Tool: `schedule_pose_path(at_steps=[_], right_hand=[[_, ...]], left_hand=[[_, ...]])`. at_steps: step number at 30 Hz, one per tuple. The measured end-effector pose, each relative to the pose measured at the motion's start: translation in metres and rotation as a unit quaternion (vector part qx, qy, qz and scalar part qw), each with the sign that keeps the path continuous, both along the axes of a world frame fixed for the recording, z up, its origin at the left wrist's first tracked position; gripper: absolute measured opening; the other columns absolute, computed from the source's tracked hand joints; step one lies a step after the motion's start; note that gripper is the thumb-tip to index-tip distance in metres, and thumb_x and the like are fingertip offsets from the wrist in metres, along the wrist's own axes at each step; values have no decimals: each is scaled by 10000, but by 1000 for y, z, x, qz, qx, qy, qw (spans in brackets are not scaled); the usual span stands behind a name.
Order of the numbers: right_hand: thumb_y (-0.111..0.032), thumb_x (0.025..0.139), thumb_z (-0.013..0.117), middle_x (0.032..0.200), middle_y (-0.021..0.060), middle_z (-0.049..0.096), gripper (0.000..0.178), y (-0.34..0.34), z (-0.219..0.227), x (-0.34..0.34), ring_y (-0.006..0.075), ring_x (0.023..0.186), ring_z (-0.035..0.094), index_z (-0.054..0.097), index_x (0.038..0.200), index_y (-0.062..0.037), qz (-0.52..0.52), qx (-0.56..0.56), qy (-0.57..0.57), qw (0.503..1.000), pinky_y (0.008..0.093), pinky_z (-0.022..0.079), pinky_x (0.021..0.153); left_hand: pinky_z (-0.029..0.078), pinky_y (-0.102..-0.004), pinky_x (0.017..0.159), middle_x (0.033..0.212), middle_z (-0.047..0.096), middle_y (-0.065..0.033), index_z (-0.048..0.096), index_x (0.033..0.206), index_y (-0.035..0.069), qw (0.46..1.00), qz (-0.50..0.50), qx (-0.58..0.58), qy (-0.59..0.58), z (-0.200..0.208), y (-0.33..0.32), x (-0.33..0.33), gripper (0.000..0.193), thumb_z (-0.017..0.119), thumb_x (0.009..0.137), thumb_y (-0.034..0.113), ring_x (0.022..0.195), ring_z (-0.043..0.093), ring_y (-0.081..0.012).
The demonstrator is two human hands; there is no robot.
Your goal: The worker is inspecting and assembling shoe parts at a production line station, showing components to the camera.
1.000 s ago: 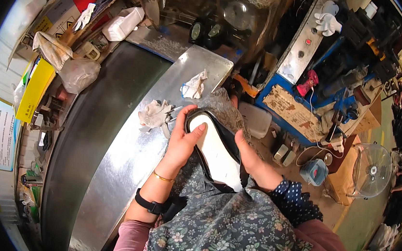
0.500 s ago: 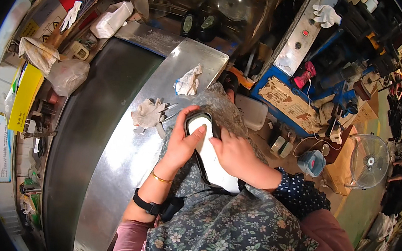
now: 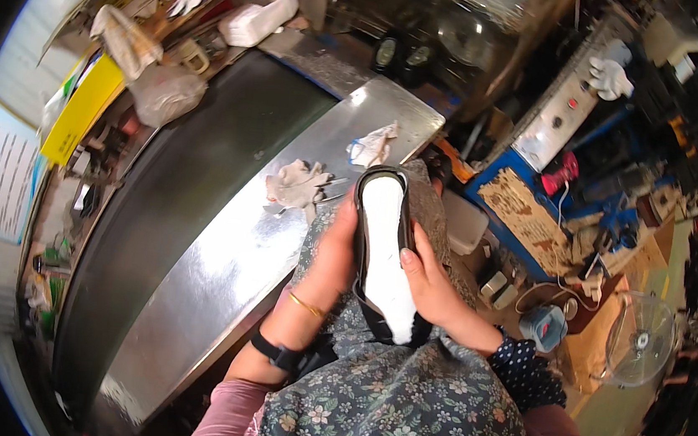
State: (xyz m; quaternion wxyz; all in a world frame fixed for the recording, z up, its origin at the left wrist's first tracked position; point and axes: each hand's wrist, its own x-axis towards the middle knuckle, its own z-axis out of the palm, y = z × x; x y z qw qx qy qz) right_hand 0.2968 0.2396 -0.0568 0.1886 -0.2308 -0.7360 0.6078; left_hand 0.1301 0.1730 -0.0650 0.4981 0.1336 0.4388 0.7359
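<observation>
A black shoe point(image 3: 361, 271) is held over my lap, with a long white insole-shaped piece point(image 3: 383, 230) framed by its dark rim. Its rounded end points away from me, and the white piece narrows to a ragged end near my apron. My left hand point(image 3: 331, 254), slightly blurred, presses along the shoe's left side. On the right side my right hand point(image 3: 435, 285) grips it, thumb lying at the rim and the other fingers mostly hidden beneath. Beyond the left hand, a crumpled grey-white glove point(image 3: 297, 186) and another crumpled cloth or glove point(image 3: 373, 145) lie on the metal surface.
A shiny metal ledge point(image 3: 199, 288) runs beside a dark conveyor belt point(image 3: 176, 176) on my left. To the right are a blue-framed machine point(image 3: 497, 165), a white tray point(image 3: 462, 223), a blue container point(image 3: 546, 328) and a round fan point(image 3: 641, 339). A shelf with a yellow box point(image 3: 82, 112) stands far left.
The right hand has moved off the white piece to the shoe's right side, and the left thumb has left its top. The shoe is now more upright in view. The whole view has shifted.
</observation>
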Motion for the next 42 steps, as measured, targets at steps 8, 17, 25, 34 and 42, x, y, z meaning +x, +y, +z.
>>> schedule_pose_path(at_steps=[8, 17, 25, 34, 42], right_hand=[[-301, 1007, 451, 1447, 368, 309, 707, -36, 17, -14, 504, 1289, 404, 91, 1489, 71, -87, 121, -118, 982, 471, 387, 1035], [-297, 1015, 435, 1478, 337, 273, 678, -37, -12, -13, 488, 1288, 411, 97, 1503, 32, -134, 159, -12, 978, 460, 392, 1033], [-362, 1020, 419, 1444, 358, 319, 713, -40, -14, 0, 505, 1234, 454, 89, 1496, 52, -102, 239, -29, 965, 474, 439, 976], [-378, 1025, 399, 1469, 348, 292, 720, -41, -11, 1, 483, 1287, 417, 86, 1490, 74, -96, 201, -30, 975, 456, 398, 1029], [-328, 1027, 404, 1479, 340, 286, 703, -38, -5, 0, 460, 1309, 411, 66, 1494, 75, -82, 181, -4, 980, 441, 379, 1045]], left_hand=[[512, -487, 832, 973, 657, -285, 522, 1099, -35, 784, -126, -282, 539, 57, -6, -10, 470, 315, 1039, 383, 949, 636, -444], [499, -472, 730, 901, 650, -221, 607, 1033, -52, 626, 18, -246, 740, 25, -57, 34, 256, 500, 941, 161, 805, 616, -410], [474, -473, 704, 885, 621, -216, 586, 1007, -11, 735, 138, -146, 647, -3, -73, 47, 199, 519, 945, 166, 816, 599, -419], [467, -478, 695, 860, 607, -208, 578, 986, -18, 744, 142, -128, 641, -4, -74, 47, 193, 511, 958, 161, 798, 588, -419], [479, -446, 769, 936, 617, -221, 580, 1046, -18, 786, 104, -146, 592, -4, -72, 40, 258, 488, 988, 216, 874, 601, -411]])
